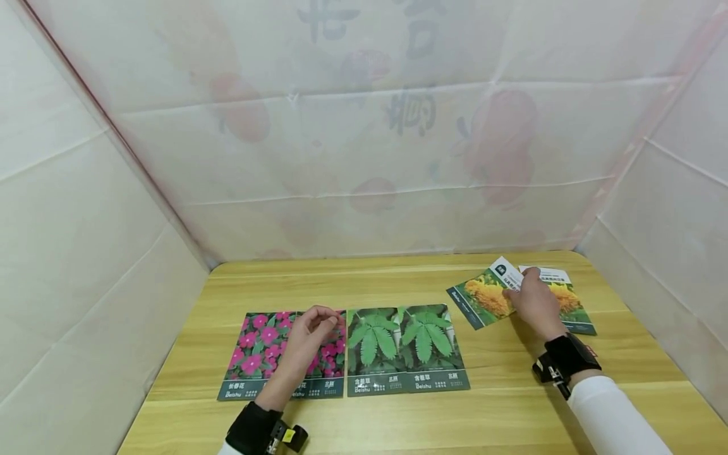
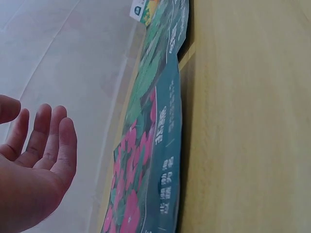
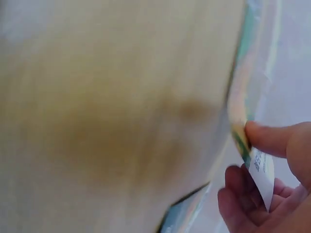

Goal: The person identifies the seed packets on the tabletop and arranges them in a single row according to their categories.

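Note:
My right hand (image 1: pixel 537 304) pinches a flat packet with orange flowers (image 1: pixel 485 298) between thumb and fingers. That packet is tilted, and in the right wrist view its white end (image 3: pixel 263 179) shows inside the hand. Partly behind the hand, a second orange-flower packet (image 1: pixel 579 321) lies on the table. Above the pink-flower packets my left hand (image 1: pixel 304 344) hovers with loosely bent fingers, holding nothing; the left wrist view shows its fingers (image 2: pixel 67 145) apart from the packets. Two pink-flower packets (image 1: pixel 250 347) lie overlapped beside two green-leaf packets (image 1: pixel 372 346).
The wooden table (image 1: pixel 409 420) is enclosed by pale fabric walls (image 1: pixel 364 145) at the back and both sides. Its rounded far edge runs along the back wall. Black bands with small devices (image 1: pixel 567 357) are strapped round both wrists.

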`<action>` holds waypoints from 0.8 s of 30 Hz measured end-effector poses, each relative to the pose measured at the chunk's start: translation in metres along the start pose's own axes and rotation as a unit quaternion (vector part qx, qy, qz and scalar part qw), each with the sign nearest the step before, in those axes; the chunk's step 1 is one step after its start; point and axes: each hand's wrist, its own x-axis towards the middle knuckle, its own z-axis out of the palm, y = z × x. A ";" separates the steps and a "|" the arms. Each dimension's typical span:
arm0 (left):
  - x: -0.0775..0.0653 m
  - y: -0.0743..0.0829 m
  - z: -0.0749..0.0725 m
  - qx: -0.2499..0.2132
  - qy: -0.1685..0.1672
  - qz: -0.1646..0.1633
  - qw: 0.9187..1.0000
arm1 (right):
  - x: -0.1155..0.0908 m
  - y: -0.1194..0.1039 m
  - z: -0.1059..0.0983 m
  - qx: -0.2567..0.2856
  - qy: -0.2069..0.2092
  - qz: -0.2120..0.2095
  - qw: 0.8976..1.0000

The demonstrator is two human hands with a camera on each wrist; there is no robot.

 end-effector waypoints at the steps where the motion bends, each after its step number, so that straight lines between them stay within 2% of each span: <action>1: 0.000 0.000 0.000 -0.003 0.000 -0.001 1.000 | 0.001 0.001 -0.002 0.010 -0.006 0.005 1.000; 3: 0.000 0.000 0.000 -0.008 -0.001 -0.003 1.000 | 0.008 0.013 -0.001 0.024 -0.005 0.003 1.000; 6: 0.000 0.001 0.000 -0.012 -0.005 -0.002 1.000 | 0.024 0.043 0.009 0.032 0.007 -0.003 0.999; 8: 0.000 0.001 0.000 -0.012 -0.008 0.000 1.000 | 0.028 0.052 0.010 0.035 0.021 -0.004 0.999; 10: 0.000 0.001 0.001 -0.010 -0.008 0.001 1.000 | 0.024 0.041 0.000 0.049 0.025 -0.001 0.998; 13: 0.001 0.001 0.001 -0.006 -0.006 0.003 1.000 | 0.009 0.007 -0.026 0.064 0.032 -0.001 0.997; 15: 0.001 0.001 0.001 -0.004 -0.005 0.003 1.000 | 0.004 -0.007 -0.038 0.069 0.036 -0.004 0.997; 24: 0.002 0.003 0.004 -0.006 -0.002 0.005 1.000 | -0.004 -0.024 -0.055 0.117 0.041 0.001 0.992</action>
